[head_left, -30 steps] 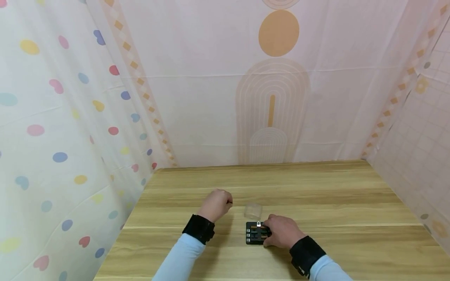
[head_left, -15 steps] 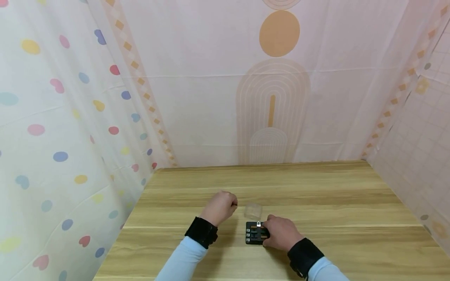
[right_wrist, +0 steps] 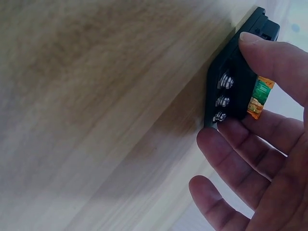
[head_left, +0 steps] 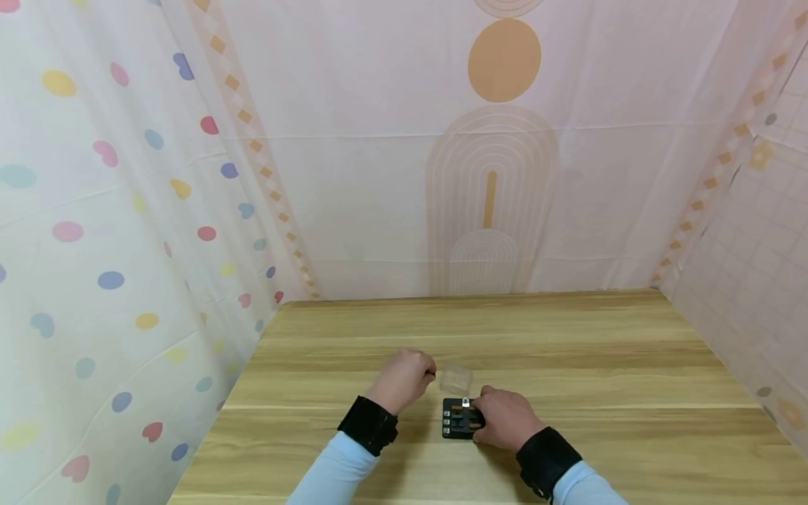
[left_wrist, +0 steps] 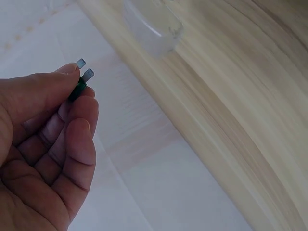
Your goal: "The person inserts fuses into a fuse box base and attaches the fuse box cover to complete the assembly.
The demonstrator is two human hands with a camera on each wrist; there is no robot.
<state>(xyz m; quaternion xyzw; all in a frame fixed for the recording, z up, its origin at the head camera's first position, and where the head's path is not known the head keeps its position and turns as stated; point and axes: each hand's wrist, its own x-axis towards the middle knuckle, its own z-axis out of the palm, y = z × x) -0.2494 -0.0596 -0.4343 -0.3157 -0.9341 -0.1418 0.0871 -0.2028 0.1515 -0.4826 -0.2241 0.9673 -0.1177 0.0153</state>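
Note:
Between thumb and fingertips my left hand (head_left: 402, 382) pinches a small green blade fuse (left_wrist: 78, 90), its two metal prongs sticking out past the thumb. That hand is in the air, left of a black fuse block (head_left: 456, 419) on the table. My right hand (head_left: 507, 417) grips the block's right side, thumb on the near edge and fingers on the far one. Screw terminals (right_wrist: 223, 102) line one side of the block in the right wrist view. Orange and green fuses (right_wrist: 260, 96) stand up from its top, partly behind the fingers.
Just behind the fuse block lies a clear plastic cover (head_left: 456, 379), close to the left hand's fingertips. The wooden table (head_left: 568, 337) meets a patterned curtain (head_left: 366, 175) at its back edge.
My left hand has moved right and a little nearer, towards the fuse block, with the fuse still pinched. The right hand keeps its hold on the block, almost unmoved.

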